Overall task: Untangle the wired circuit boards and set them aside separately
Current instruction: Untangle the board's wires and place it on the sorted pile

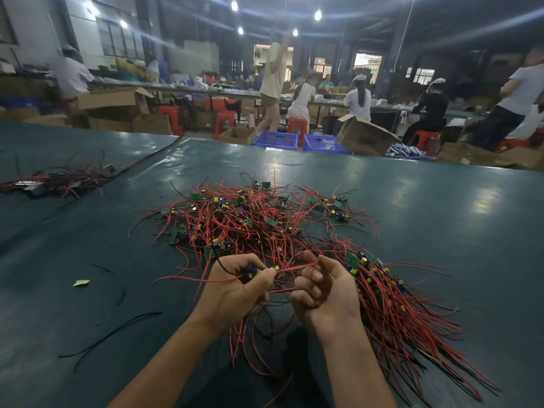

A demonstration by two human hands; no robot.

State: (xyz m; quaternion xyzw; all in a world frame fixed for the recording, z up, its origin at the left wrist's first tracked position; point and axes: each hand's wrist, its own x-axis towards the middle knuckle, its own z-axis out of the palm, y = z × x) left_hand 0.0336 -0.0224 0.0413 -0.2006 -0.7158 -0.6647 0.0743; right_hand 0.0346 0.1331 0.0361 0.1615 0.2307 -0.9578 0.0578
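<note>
We work over a dark green matte table cover [441, 219], and our landmark on it is the large tangled heap of green circuit boards with red and black wires [250, 222]. Against the heap's near right edge lies a combed bundle of boards with red wires running parallel [391, 313]. Its long axis slants away from the heap toward the near right, and we judge it to be the set-aside lot. Well off to the heap's far left sits a smaller dark pile of wired parts [59, 181].

At the heap's near edge our left hand [238, 287] is closed around a small board with blue and yellow components [253, 270]. Our right hand [323, 293] has its fingers curled on thin red wires [294, 267] that appear to be that board's. The wires stretch taut, roughly left to right, between the two hands, just above the heap's near fringe.

So the board being freed lies in the left hand, with its leads pointing at the right hand, which is the hand nearer the combed bundle. We judge the next pull should run along that axis, away from the heap.
</note>
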